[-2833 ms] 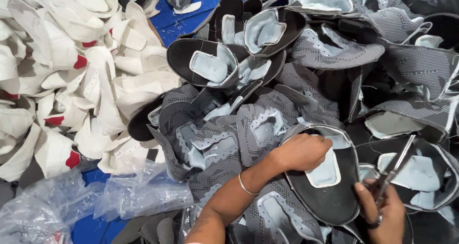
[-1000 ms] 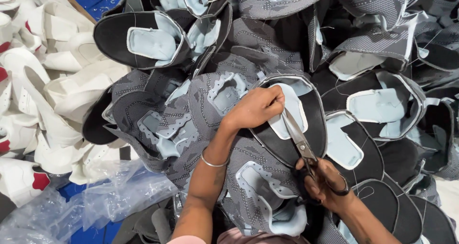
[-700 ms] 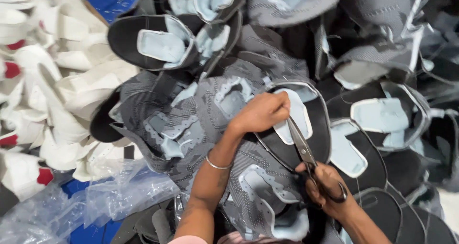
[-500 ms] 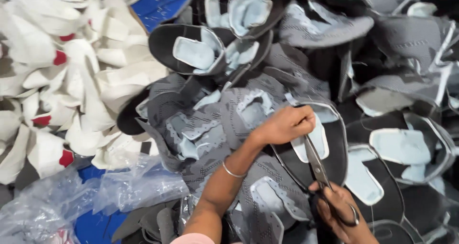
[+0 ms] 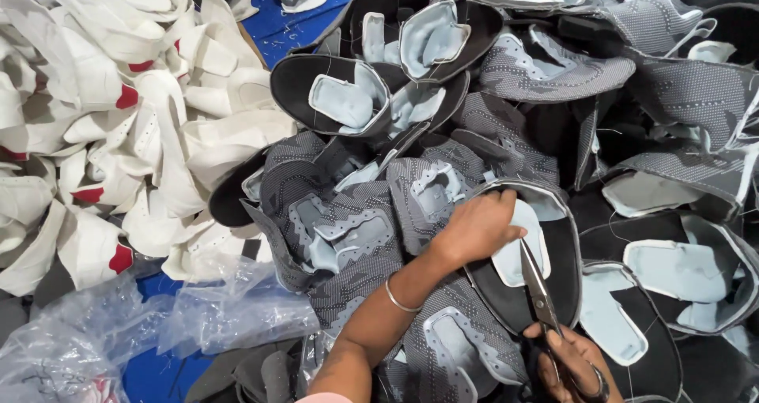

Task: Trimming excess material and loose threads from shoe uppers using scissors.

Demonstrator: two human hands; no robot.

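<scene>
My left hand [image 5: 477, 227] grips the edge of a black shoe upper [image 5: 563, 269] with a pale blue lining, holding it flat on the pile. A thin metal bangle sits on that wrist. My right hand [image 5: 571, 365] at the bottom edge is closed around the handles of metal scissors [image 5: 538, 284]. The scissor blades point up along the pale blue lining, right beside my left thumb. Whether the blades are apart is hard to tell.
A big heap of grey knit and black shoe uppers [image 5: 506, 95] fills the middle and right. A pile of white uppers with red patches [image 5: 103, 134] lies at the left. Crumpled clear plastic bags [image 5: 158, 324] lie at the lower left on a blue sheet [image 5: 300, 16].
The view has shifted around over the pile. My left hand stays on the same black upper, and the scissors have come up from the right to its lining.
</scene>
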